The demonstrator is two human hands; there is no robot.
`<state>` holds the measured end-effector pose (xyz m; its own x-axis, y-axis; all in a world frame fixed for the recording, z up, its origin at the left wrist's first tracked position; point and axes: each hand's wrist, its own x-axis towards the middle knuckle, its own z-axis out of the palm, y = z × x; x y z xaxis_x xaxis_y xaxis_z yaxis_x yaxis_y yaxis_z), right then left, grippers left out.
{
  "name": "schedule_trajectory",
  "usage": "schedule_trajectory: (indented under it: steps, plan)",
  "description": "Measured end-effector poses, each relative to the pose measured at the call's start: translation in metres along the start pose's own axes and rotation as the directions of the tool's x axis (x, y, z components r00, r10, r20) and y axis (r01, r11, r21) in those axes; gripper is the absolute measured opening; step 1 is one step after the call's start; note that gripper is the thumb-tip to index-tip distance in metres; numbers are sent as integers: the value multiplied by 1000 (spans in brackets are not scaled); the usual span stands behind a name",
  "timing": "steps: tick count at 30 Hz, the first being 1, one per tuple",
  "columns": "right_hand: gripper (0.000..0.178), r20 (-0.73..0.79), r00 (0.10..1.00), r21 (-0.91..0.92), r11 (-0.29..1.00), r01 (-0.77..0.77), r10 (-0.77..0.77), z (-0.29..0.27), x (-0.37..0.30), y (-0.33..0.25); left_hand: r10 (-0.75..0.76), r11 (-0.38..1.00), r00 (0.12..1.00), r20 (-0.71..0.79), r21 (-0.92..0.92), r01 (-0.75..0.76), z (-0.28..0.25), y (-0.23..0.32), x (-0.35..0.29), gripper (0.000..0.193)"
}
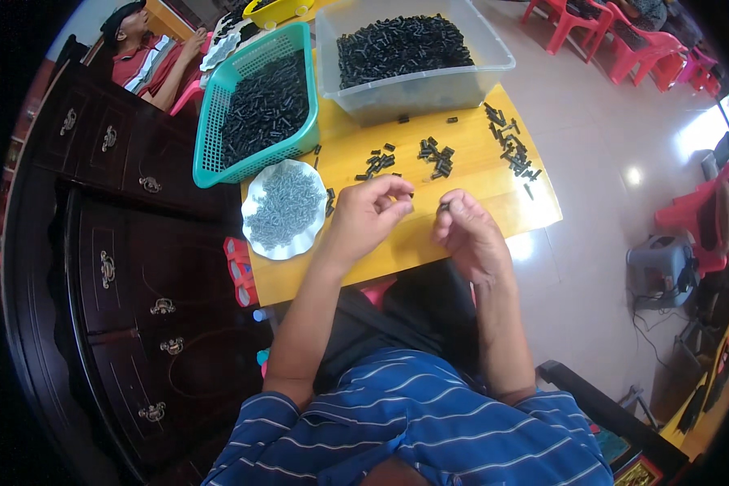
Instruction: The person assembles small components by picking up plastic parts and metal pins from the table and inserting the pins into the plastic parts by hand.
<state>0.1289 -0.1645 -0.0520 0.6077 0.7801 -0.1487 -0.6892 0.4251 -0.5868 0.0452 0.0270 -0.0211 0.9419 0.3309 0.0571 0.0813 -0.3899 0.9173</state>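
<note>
My left hand [370, 212] hovers over the near part of the yellow table [494, 212], thumb and fingers pinched together. Something small and dark shows at its fingertips, too little to make out. Facing it, my right hand [474, 235] is closed on a small black tubular part [445, 206] between thumb and finger. Beyond the hands lie two small heaps of similar black parts, a left heap [376, 164] and a middle heap [437, 159]. Left of my left hand, a white wavy-edged plate [280, 253] holds many small clear or silvery pieces.
A green basket [205, 142] and a translucent bin [417, 104], both full of black parts, stand at the back. More black parts [512, 147] lie along the right edge. A dark wooden cabinet [138, 267] stands left. Another person [150, 61] sits at the far left.
</note>
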Motion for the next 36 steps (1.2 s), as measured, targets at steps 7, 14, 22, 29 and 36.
schedule_trajectory:
  steps: [7,14,22,29,36]
  plan:
    - [15,-201,977,304,943,136,-76,-16,6,-3,434,724,901,20,587,-362,29,-23,11,19]
    - [15,-218,971,316,934,167,-100,-20,5,-3,457,724,889,-23,591,-357,50,-24,31,15]
    - [15,-226,969,284,945,165,-101,-14,4,-4,419,722,908,-6,609,-329,34,-36,45,8]
    - [15,-229,969,280,946,162,-98,-13,4,-3,421,754,907,-17,562,-340,21,-29,25,10]
    - [14,-225,970,246,958,147,-91,-8,4,-4,432,627,897,90,685,-371,25,-38,23,11]
